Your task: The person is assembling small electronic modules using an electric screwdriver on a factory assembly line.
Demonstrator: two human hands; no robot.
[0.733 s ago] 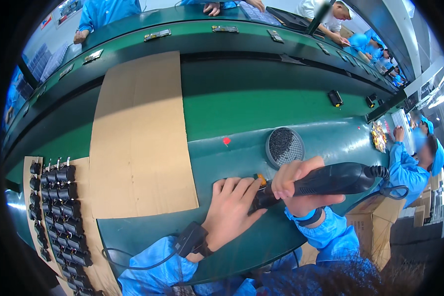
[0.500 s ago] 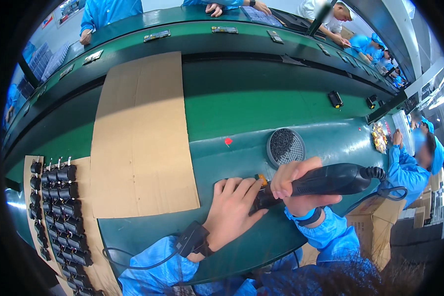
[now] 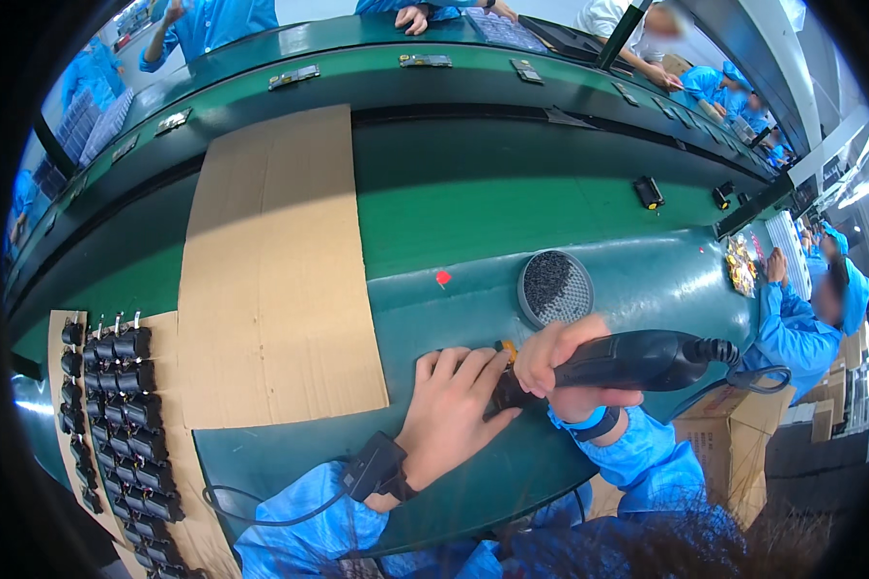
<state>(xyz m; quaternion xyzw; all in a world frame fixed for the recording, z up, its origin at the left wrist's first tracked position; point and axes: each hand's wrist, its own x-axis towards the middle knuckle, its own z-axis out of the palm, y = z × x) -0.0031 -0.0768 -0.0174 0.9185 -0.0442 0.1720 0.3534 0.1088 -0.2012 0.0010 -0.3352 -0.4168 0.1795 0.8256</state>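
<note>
My right hand (image 3: 562, 362) is wrapped round a black electric screwdriver (image 3: 637, 361), held nearly level with its coiled cord trailing right. The tool's front end points left, toward my left hand (image 3: 459, 410). With fingers bent over it, my left hand holds a small black part (image 3: 508, 391) on the green table; most of it is covered. An orange-yellow bit (image 3: 506, 347) shows beyond my fingertips. Where the screwdriver's tip meets the part is hidden. Just beyond my right hand sits a round grey dish (image 3: 557, 289) of small black screws.
A cardboard sheet (image 3: 280, 280) lies left of centre. Rows of black units (image 3: 126, 415) stand on cardboard at far left. Circuit boards (image 3: 425, 61) lie along the belt beyond. An open carton (image 3: 734, 434) is at lower right, and a co-worker (image 3: 806, 309) sits at the right.
My right hand and the screwdriver have shifted slightly left and down toward my left hand, which stays on the part. The boards on the belt have moved left. A co-worker at top left has raised a hand.
</note>
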